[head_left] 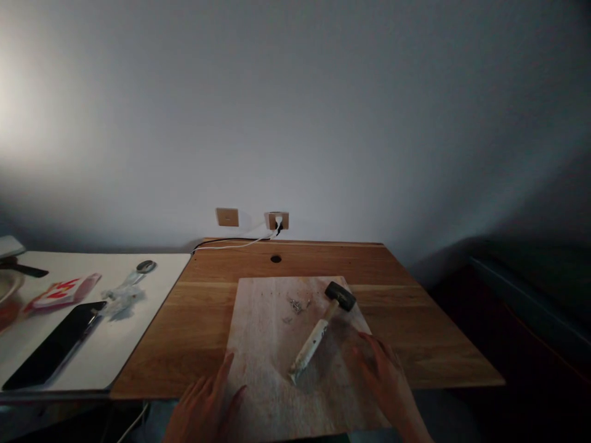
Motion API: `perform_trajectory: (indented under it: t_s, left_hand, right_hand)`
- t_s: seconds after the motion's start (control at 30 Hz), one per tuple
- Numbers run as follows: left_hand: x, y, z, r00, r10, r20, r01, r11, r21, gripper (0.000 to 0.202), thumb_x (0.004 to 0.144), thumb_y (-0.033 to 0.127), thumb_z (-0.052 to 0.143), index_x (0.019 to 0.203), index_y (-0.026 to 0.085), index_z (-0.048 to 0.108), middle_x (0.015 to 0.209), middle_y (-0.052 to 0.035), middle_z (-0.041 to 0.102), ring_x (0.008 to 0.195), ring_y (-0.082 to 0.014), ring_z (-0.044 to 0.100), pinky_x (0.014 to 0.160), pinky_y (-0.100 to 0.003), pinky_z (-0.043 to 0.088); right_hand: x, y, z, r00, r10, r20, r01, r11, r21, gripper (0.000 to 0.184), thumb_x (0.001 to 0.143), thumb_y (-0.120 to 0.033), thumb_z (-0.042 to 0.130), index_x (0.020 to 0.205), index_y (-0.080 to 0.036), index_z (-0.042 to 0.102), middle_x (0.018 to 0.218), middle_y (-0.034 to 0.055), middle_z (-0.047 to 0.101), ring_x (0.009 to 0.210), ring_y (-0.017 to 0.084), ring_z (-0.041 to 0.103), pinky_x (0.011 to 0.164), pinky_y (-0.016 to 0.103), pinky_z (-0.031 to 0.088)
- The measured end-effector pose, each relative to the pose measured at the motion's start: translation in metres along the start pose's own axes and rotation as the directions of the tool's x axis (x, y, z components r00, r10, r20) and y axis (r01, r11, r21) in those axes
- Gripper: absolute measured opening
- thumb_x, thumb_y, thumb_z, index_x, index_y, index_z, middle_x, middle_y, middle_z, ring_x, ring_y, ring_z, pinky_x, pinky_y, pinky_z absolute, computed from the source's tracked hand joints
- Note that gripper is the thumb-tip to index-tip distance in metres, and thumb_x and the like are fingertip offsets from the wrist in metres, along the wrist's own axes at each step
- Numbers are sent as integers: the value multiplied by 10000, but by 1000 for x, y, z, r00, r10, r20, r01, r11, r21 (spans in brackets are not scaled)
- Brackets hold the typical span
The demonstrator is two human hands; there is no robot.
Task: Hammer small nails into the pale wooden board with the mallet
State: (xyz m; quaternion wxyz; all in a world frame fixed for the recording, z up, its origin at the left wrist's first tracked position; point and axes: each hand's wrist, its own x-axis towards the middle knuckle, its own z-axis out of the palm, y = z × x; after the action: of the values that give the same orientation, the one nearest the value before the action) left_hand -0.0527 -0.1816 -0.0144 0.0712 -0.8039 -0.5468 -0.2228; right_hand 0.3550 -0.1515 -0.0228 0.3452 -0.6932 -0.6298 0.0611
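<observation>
A pale wooden board (258,357) lies on the brown table, its front edge reaching past the table's edge. On it rests a hammer (314,344) with a dark head at the upper right and a white, paint-worn handle slanting to the lower left. Left of its head is a small pile of nails (296,306), and a row of several tiny upright nails (279,294) stands behind. My left hand (205,400) is at the board's left edge, fingers stretched out, thumb over the board. My right hand (381,375) touches the right edge, fingers apart. Neither hand touches the hammer.
Left of the brown table (184,332) is a white table (106,354) with a black phone-like slab (55,344), a red-and-white packet (64,292), crumpled clear plastic (122,298) and a bowl (9,289). Cables run to a wall socket (279,221) behind.
</observation>
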Motion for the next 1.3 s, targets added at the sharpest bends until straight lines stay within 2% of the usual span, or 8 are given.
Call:
perform_trajectory:
  t_s: [0.2,0.37,0.5,0.63,0.83,1.03,1.2,1.3]
  left_hand:
    - [25,-13,-9,995,-63,77,55,993,105,383,978,488,445,1070,233,717,971,-68,766,886,-267,725,796,-399,590]
    - [77,12,-4,991,101,87,-101,995,-11,290,963,249,467,1182,243,659,1151,-61,706,1046,-238,672,917,-398,550]
    - [122,46,6,953,252,168,-225,961,-163,318,923,116,476,1169,234,639,1129,-51,686,1062,-237,642,935,-413,533]
    - [150,68,16,926,316,207,-261,932,-253,369,884,51,499,1187,216,630,1154,-61,677,1086,-242,623,957,-422,523]
    - [155,74,29,903,362,233,-281,905,-318,402,853,35,537,1200,214,631,1174,-64,672,1091,-244,620,963,-423,530]
    - [152,87,34,887,404,225,-304,876,-374,245,900,96,557,1068,222,685,1100,-52,653,1111,-241,574,1020,-438,492]
    - [149,101,40,850,484,208,-366,826,-428,258,899,115,596,1077,264,708,1127,-33,634,1137,-226,553,1029,-400,475]
    - [156,105,48,839,507,197,-413,830,-375,303,899,114,588,1161,234,679,1125,-53,647,1106,-232,575,990,-394,483]
  right_hand:
    - [-24,13,-11,1000,-3,-12,3,1000,-15,335,958,-429,465,1209,-250,596,1175,114,682,1064,299,676,898,489,562]
    - [-13,-29,-12,994,-91,-67,85,992,-94,339,990,-434,453,1241,-257,598,1132,129,683,1045,320,663,886,512,545]
    - [7,-74,-11,987,-117,114,117,993,2,397,1029,-434,422,1371,-279,551,1093,90,739,978,268,716,811,386,565]
    - [26,-95,4,964,-56,258,63,998,-16,364,1033,-445,427,1275,-259,625,849,51,788,750,253,755,614,308,519]
    - [41,-82,-2,977,20,210,-29,999,43,358,1009,-522,448,868,-256,641,670,20,723,630,231,725,523,286,437]
    - [41,-78,-10,960,-1,280,-14,999,49,307,989,-423,524,1215,-269,664,750,25,758,702,237,734,574,290,460]
    - [40,-82,-4,940,12,341,-49,994,102,275,997,-406,491,953,-247,711,750,44,756,701,235,721,614,297,466]
    - [31,-68,-10,945,56,322,-129,969,210,262,964,-412,501,975,-234,693,867,59,762,814,246,721,733,327,506]
